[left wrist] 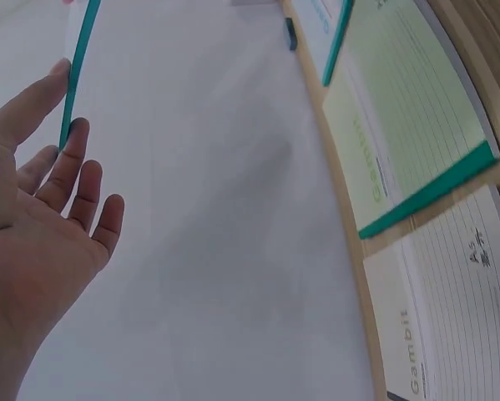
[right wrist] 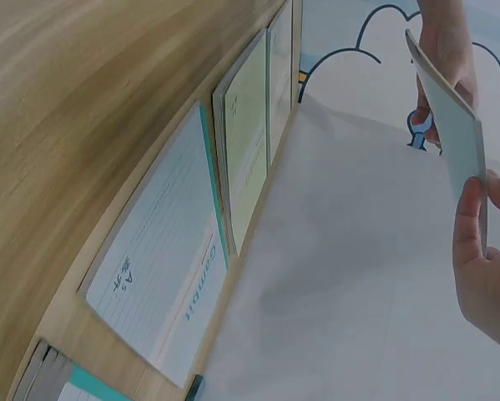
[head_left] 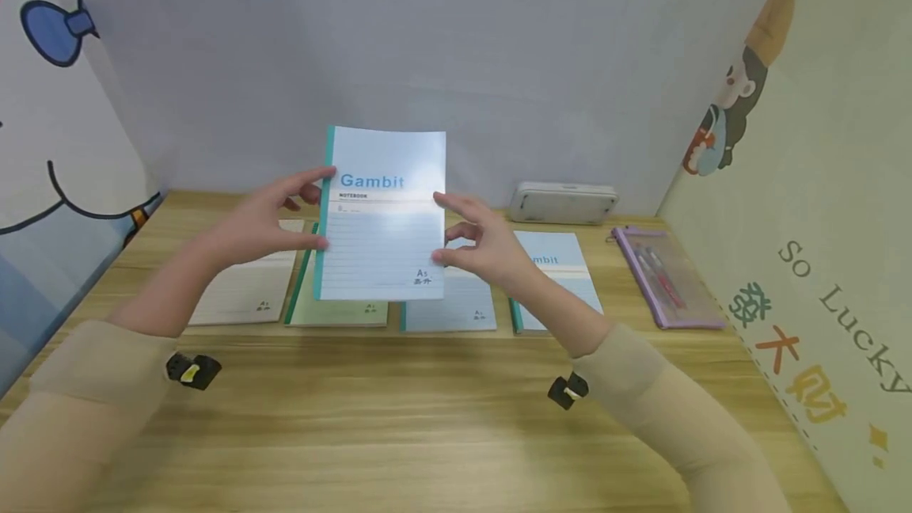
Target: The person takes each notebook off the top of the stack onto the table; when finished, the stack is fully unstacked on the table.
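A light-blue Gambit notebook (head_left: 381, 216) with a teal spine is held upright above the table. My left hand (head_left: 260, 220) grips its spine edge; in the left wrist view the thumb and fingers of that hand (left wrist: 49, 184) pinch the teal strip. On the opposite edge, my right hand (head_left: 488, 240) pinches the cover between thumb and fingers, as the right wrist view also shows with the notebook (right wrist: 452, 125) seen nearly edge-on. Behind and below it lie a white notebook (head_left: 242, 291), a green notebook (head_left: 335, 313) and a blue notebook (head_left: 449, 317), partly covered by the raised one.
Further right lies another blue notebook (head_left: 552, 248), partly behind my right forearm. A white case (head_left: 563, 203) stands against the back wall. The purple-edged zip pouch (head_left: 670, 279) with pens inside is at the right. Printed sheets border both sides of the wooden table (head_left: 370, 418).
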A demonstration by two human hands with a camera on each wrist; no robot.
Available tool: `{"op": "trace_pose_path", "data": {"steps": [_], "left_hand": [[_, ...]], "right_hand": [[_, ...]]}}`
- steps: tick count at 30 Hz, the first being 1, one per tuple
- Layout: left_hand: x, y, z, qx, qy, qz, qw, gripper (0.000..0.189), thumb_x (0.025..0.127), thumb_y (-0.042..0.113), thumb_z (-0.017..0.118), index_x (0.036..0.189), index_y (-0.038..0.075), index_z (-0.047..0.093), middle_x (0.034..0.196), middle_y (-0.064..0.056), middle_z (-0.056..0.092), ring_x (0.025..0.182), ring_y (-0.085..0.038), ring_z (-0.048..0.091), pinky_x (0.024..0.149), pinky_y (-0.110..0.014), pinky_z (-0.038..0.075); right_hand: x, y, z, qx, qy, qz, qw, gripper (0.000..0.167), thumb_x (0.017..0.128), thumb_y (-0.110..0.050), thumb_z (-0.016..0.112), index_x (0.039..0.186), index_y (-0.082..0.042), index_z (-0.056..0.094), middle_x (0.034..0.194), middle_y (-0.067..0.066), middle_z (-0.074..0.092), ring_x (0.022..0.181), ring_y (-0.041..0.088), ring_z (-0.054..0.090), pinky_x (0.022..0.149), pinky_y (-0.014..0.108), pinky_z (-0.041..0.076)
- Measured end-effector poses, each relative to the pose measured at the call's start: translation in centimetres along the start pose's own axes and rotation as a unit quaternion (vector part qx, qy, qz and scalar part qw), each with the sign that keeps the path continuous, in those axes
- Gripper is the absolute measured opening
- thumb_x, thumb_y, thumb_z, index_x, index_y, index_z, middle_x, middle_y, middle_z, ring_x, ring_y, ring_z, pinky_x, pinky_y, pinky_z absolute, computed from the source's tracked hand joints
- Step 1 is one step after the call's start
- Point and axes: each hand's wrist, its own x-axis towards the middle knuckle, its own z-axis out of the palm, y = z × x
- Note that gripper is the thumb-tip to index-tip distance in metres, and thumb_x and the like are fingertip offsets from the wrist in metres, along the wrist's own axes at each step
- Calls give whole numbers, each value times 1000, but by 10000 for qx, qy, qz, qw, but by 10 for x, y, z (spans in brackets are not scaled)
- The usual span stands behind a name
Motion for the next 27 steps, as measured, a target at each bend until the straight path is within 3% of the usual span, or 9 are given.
{"op": "trace_pose_path", "data": {"steps": [8, 13, 18, 22, 25, 27], "left_hand": [[-29, -17, -13, 549, -15, 97, 9984, 89, 73, 25, 82, 147, 15, 33, 117, -8, 56, 109, -22, 48, 95, -46, 34], [-45, -34, -18, 752, -129, -195, 9969, 91, 71, 30, 83, 147, 14, 34, 112, -7, 58, 107, -23, 49, 95, -48, 35], [-62, -50, -20, 1016, -451, -416, 9929, 94, 72, 40, 80, 148, 13, 32, 107, -7, 60, 109, -30, 50, 91, -57, 38], [-73, -61, -18, 1260, -669, -552, 9882, 95, 72, 47, 78, 147, 12, 32, 98, 0, 62, 103, -27, 53, 83, -46, 43], [-82, -68, -17, 1437, -789, -660, 9843, 94, 72, 50, 77, 146, 11, 34, 93, 3, 62, 98, -23, 55, 75, -36, 43], [-87, -74, -16, 1537, -901, -788, 9809, 95, 71, 53, 76, 146, 12, 34, 92, 5, 62, 95, -21, 56, 72, -32, 42]], "right_hand": [[8, 0, 37, -252, -177, -41, 9995, 73, 78, -3, 75, 143, -13, 42, 144, 0, 39, 98, 18, 60, 81, 26, 54], [11, 6, 60, -499, -342, -19, 9982, 73, 79, -7, 76, 143, -14, 41, 142, -2, 41, 94, 13, 62, 80, 23, 53], [12, 15, 84, -675, -526, -14, 9963, 75, 78, -9, 77, 144, -14, 40, 143, 1, 40, 89, 7, 63, 77, 20, 52], [9, 25, 102, -779, -714, 147, 9943, 77, 77, -9, 77, 145, -13, 39, 145, 4, 37, 86, 5, 63, 74, 18, 53], [6, 33, 116, -1196, -790, 245, 9894, 77, 77, -12, 78, 144, -15, 40, 142, 5, 40, 82, 2, 63, 84, 18, 48], [5, 39, 125, -1464, -823, 302, 9853, 77, 77, -13, 79, 143, -15, 41, 140, 6, 42, 80, 0, 62, 84, 18, 47]]}}
